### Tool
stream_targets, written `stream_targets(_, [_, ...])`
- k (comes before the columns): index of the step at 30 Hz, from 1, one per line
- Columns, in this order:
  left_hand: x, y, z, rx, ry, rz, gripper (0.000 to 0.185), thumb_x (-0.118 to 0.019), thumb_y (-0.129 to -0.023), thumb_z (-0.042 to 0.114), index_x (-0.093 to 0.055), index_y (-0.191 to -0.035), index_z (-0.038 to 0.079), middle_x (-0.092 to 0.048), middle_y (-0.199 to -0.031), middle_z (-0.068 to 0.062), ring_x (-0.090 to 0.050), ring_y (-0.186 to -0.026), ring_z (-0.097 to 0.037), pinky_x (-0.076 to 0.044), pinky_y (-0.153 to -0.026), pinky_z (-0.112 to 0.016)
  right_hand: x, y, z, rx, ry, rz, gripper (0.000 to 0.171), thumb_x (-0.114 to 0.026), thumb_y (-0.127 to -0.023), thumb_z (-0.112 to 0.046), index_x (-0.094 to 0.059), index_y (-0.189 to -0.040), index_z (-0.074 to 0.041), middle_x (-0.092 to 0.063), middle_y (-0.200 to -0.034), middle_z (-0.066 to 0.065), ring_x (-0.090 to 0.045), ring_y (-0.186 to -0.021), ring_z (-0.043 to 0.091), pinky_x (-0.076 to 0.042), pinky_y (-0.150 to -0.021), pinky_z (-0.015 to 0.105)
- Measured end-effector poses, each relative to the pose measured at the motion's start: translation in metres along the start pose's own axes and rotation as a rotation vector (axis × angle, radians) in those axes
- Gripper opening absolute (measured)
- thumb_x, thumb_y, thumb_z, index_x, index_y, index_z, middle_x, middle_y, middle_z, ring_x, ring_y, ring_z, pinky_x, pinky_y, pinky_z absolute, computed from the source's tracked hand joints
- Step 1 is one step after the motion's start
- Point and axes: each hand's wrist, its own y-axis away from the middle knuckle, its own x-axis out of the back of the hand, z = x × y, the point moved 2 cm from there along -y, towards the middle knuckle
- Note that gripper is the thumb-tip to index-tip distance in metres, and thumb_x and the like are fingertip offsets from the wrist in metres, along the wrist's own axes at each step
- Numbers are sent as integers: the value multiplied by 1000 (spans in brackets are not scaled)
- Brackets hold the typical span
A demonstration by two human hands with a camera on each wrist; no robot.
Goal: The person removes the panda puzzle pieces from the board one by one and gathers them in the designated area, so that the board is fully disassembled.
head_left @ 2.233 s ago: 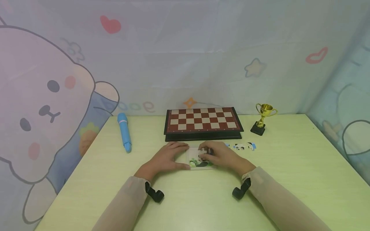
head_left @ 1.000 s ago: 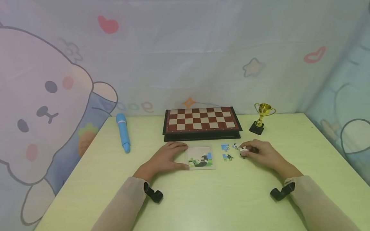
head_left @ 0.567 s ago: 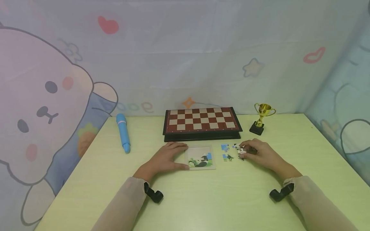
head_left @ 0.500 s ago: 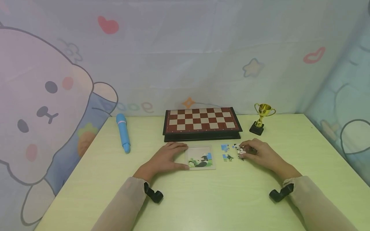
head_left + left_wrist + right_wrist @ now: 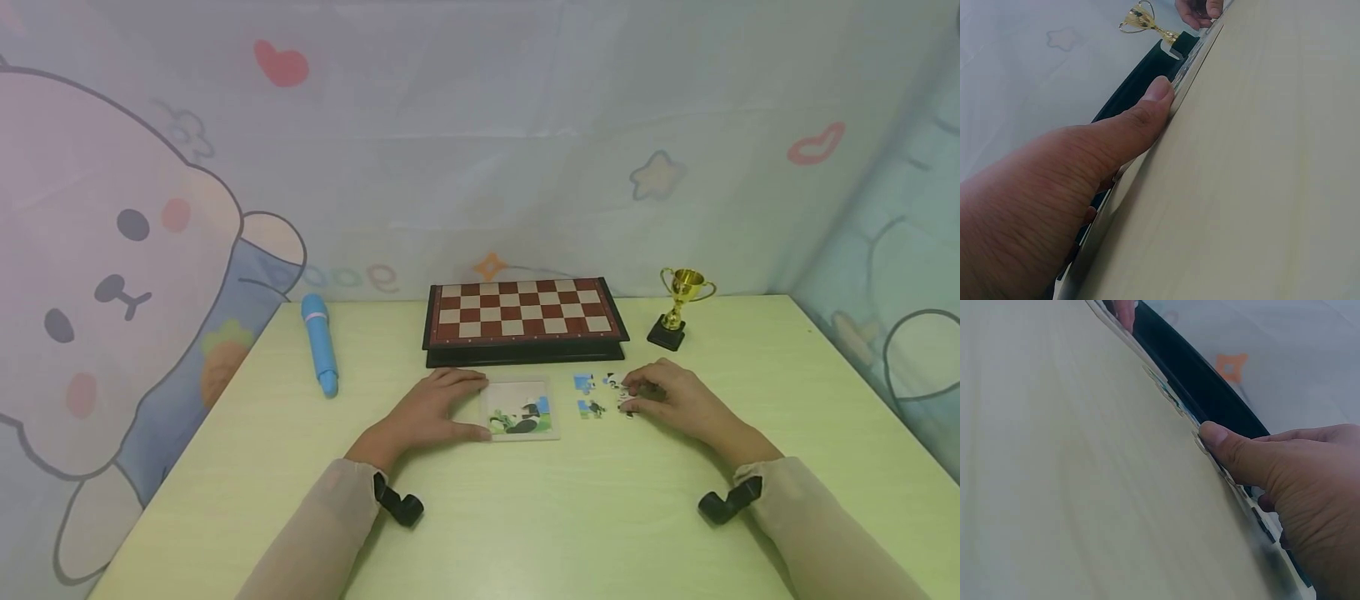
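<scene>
1. My left hand point(image 5: 431, 412) lies flat on the table point(image 5: 525, 517), fingers straight, thumb tip pressed against the near left edge of the puzzle tray point(image 5: 522, 409). It steadies the tray and grips nothing.
2. The tray sits just in front of the chessboard point(image 5: 525, 318). Its picture is partly filled in; the upper part looks bare.
3. My right hand point(image 5: 671, 400) rests to the right of the tray, fingers curled down over a loose puzzle piece point(image 5: 624, 400). Thumb and fingertips appear to pinch it against the table. Whether it is lifted clear, I cannot tell.
4. Two more loose pieces point(image 5: 587, 395) lie between the tray and my right hand, near each other, apart from the tray.
5. Step in hand, as I judge it: picking up the next piece for the tray.
6. Next move calls for a firm pinch, a carry leftward over the other loose pieces without knocking them, and a turn of the piece to suit the open gap, with my left hand bracing the tray.
7. Also present: blue pen point(image 5: 320, 342) at far left, gold trophy point(image 5: 677, 308) at far right.
</scene>
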Motion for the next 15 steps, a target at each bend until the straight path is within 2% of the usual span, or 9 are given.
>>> stream_targets(15, [2,1,2,4,4,-11,88,-63,-80,78,-50,-150,25,-45,-152,6,-37,-141,-22,-29,-116,-47,0,0,-1,16,10,13,28,-87,-80,-18,-74,-105,-14,-67,-96,-8,-58,-86,12,-51,-73,29])
